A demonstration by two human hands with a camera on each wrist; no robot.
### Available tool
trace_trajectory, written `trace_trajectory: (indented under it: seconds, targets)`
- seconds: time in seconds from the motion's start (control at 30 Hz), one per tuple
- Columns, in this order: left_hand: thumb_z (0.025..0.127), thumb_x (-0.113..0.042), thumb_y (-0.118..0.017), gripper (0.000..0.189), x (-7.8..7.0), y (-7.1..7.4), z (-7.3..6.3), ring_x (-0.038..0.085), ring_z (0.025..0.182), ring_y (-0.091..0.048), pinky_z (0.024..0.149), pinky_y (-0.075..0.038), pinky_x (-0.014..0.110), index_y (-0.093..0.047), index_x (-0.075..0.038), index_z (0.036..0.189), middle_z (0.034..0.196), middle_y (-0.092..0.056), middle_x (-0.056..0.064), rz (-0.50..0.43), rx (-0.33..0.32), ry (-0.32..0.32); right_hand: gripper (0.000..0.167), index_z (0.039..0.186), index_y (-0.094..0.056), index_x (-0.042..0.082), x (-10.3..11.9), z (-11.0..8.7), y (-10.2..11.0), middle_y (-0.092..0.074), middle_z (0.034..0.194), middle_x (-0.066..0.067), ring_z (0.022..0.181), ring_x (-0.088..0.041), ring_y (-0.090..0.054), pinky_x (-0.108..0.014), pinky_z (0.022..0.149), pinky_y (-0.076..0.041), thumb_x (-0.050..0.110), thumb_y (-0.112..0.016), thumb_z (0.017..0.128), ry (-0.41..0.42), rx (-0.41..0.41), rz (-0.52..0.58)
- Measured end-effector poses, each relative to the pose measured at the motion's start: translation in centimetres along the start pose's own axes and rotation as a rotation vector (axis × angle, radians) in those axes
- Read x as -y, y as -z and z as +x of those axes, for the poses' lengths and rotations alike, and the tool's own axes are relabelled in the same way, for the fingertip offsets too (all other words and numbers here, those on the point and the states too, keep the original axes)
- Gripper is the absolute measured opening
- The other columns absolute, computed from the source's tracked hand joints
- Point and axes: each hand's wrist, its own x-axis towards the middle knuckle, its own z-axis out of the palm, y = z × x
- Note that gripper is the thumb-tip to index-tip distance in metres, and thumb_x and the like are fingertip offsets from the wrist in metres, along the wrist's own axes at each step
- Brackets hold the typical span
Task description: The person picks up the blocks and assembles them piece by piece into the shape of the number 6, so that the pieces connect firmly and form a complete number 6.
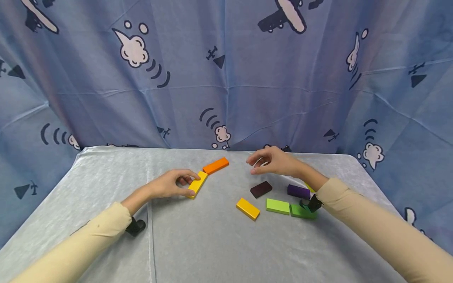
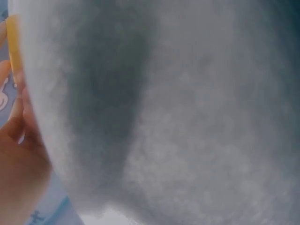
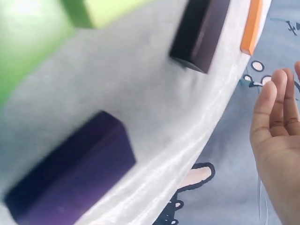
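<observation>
My left hand pinches a yellow block lying on the cloth, thumb at its near end and fingers toward its far end. The far end of this block meets an orange block, set at an angle to it. In the left wrist view, part of the yellow block shows at the left edge between the fingers. My right hand hovers over the far part of the table with nothing in its loosely bent fingers. Nearest below it lies a dark brown block.
A second yellow block lies near the middle. To its right are a light green block, a green block and a purple block. A yellow-green piece is mostly hidden behind my right forearm. A patterned curtain hangs behind the table.
</observation>
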Motion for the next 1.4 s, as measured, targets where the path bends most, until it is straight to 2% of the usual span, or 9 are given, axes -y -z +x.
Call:
trace_trajectory:
  seconds: [0.17, 0.4, 0.83, 0.97, 1.17, 1.3, 1.4]
  targets:
    - [0.086, -0.022, -0.084, 0.048, 0.0, 0.1, 0.0, 0.022, 0.098, -0.059, 0.090, -0.049, 0.041, -0.067, -0.010, 0.130, 0.111, -0.064, 0.004, 0.002, 0.001, 0.015, 0.037, 0.123, -0.069, -0.002, -0.2, -1.0, -0.5, -0.066, 0.118, -0.022, 0.099, -0.028, -0.066, -0.035, 0.087, -0.055, 0.013, -0.079, 0.091, 0.030, -0.019, -0.029]
    - [0.086, -0.022, -0.084, 0.049, 0.2, 0.0, -0.1, 0.022, 0.098, -0.059, 0.090, -0.049, 0.042, -0.067, -0.010, 0.131, 0.111, -0.065, 0.003, 0.004, 0.001, 0.022, 0.033, 0.121, -0.071, 0.003, -0.3, -2.7, -1.0, -0.066, 0.117, -0.021, 0.098, -0.026, -0.065, -0.036, 0.087, -0.055, 0.015, -0.080, 0.091, 0.022, -0.066, -0.025]
    - [0.086, -0.024, -0.085, 0.051, 0.3, -0.2, 0.1, 0.022, 0.099, -0.059, 0.091, -0.048, 0.041, -0.066, -0.011, 0.132, 0.113, -0.065, 0.004, 0.011, 0.002, 0.024, 0.034, 0.121, -0.070, -0.002, -0.6, -6.6, -2.0, -0.068, 0.115, -0.018, 0.094, -0.025, -0.065, -0.035, 0.083, -0.056, 0.013, -0.078, 0.092, 0.005, -0.118, -0.031]
    - [0.086, -0.023, -0.084, 0.051, 0.3, -0.2, 0.0, 0.022, 0.099, -0.059, 0.091, -0.048, 0.042, -0.066, -0.011, 0.132, 0.113, -0.064, 0.004, 0.010, 0.001, 0.023, 0.033, 0.120, -0.070, -0.002, -0.8, -7.5, -2.4, -0.068, 0.115, -0.018, 0.093, -0.025, -0.064, -0.035, 0.082, -0.056, 0.012, -0.078, 0.091, 0.028, -0.137, -0.025]
    - [0.086, -0.022, -0.084, 0.051, 0.1, -0.1, -0.1, 0.022, 0.100, -0.059, 0.091, -0.048, 0.042, -0.066, -0.010, 0.133, 0.113, -0.064, 0.004, 0.002, -0.001, 0.023, 0.030, 0.116, -0.071, -0.002, -0.8, -8.8, -3.0, -0.068, 0.105, -0.017, 0.086, -0.022, -0.062, -0.030, 0.072, -0.054, 0.006, -0.080, 0.089, 0.094, -0.204, -0.036]
    - [0.087, -0.022, -0.084, 0.051, 0.1, -0.1, -0.1, 0.023, 0.100, -0.059, 0.092, -0.048, 0.042, -0.066, -0.011, 0.133, 0.114, -0.064, 0.005, -0.001, 0.000, 0.028, 0.030, 0.115, -0.071, -0.001, -0.9, -9.8, -3.4, -0.067, 0.098, -0.013, 0.080, -0.020, -0.060, -0.028, 0.065, -0.051, 0.007, -0.081, 0.087, 0.091, -0.220, -0.067]
    - [0.087, -0.022, -0.084, 0.051, 0.1, 0.0, -0.1, 0.022, 0.100, -0.059, 0.091, -0.048, 0.042, -0.066, -0.011, 0.133, 0.114, -0.064, 0.005, 0.004, 0.000, 0.025, 0.031, 0.115, -0.071, 0.000, -0.9, -10.3, -3.6, -0.067, 0.096, -0.009, 0.079, -0.018, -0.059, -0.027, 0.065, -0.050, 0.008, -0.081, 0.087, 0.077, -0.223, -0.085]
